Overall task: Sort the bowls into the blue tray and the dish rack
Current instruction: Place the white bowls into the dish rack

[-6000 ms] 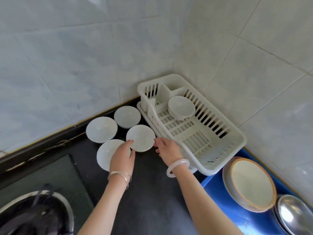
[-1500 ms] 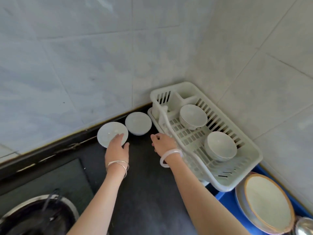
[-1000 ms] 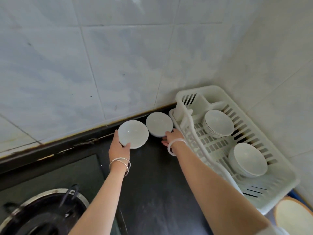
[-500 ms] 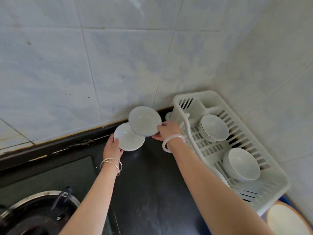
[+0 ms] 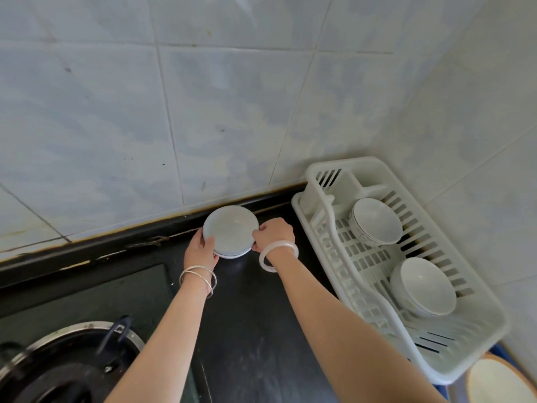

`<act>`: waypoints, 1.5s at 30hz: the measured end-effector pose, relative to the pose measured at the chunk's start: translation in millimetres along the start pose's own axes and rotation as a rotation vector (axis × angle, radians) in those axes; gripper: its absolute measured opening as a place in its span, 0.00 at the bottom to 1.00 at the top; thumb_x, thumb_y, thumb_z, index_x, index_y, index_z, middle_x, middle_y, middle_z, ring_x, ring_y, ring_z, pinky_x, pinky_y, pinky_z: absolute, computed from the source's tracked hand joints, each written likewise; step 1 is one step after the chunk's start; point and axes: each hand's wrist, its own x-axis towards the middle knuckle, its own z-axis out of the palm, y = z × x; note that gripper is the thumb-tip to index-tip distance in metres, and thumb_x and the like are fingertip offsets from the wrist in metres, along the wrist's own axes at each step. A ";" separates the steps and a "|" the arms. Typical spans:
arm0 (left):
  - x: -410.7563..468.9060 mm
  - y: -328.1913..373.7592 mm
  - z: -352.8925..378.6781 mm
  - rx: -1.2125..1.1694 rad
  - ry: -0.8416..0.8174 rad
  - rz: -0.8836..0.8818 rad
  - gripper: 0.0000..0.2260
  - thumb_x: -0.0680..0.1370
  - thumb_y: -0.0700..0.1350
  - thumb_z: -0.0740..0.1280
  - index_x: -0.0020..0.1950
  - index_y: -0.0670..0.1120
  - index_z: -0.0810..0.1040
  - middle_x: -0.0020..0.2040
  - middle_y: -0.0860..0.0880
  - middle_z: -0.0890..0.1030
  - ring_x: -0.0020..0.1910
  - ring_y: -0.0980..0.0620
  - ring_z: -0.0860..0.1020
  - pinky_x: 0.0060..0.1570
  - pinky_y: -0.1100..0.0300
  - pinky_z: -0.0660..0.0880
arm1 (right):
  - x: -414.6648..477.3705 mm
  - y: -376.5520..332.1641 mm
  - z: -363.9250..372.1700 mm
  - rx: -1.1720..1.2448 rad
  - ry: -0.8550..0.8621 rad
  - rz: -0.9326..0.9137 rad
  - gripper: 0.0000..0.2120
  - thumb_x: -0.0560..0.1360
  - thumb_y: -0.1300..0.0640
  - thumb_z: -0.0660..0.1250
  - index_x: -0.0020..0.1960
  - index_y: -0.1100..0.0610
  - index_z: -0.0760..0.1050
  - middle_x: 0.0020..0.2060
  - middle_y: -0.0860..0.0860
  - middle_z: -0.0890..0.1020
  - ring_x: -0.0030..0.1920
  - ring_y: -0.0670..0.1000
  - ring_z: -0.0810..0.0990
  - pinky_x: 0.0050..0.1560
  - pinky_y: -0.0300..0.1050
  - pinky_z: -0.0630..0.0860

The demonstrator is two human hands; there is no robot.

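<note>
dish rack (image 5: pixel 363 162): far bowl (image 5: pixel 374 221) and near bowl (image 5: pixel 422 285) contained, apart | stacked bowls (image 5: pixel 231 228) on counter (image 5: pixel 247 321): gripped at opposite rims by left hand (image 5: pixel 200 251) and right hand (image 5: pixel 274 232)

Dish rack (image 5: pixel 372 257) floor free between far bowl (image 5: pixel 374 221) and near bowl (image 5: pixel 422 286); wall (image 5: pixel 479 141) behind.

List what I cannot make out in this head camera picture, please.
Head view only.
Stacked bowls: the top one covers the lower; their count is unclear.
Left hand, right hand: fingertips partly hidden by the stack.
Blue tray: only a sliver shows past the dish rack and frame edge.
Plate: cut off by the bottom right corner.
</note>
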 end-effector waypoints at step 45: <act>-103.8 9.4 240.1 1.057 -0.825 -0.075 0.19 0.75 0.27 0.58 0.66 0.34 0.68 0.66 0.36 0.72 0.63 0.40 0.73 0.61 0.49 0.73 | -56.5 180.5 -177.9 0.951 0.281 0.415 0.18 0.72 0.70 0.67 0.61 0.64 0.73 0.37 0.57 0.80 0.39 0.55 0.82 0.45 0.45 0.79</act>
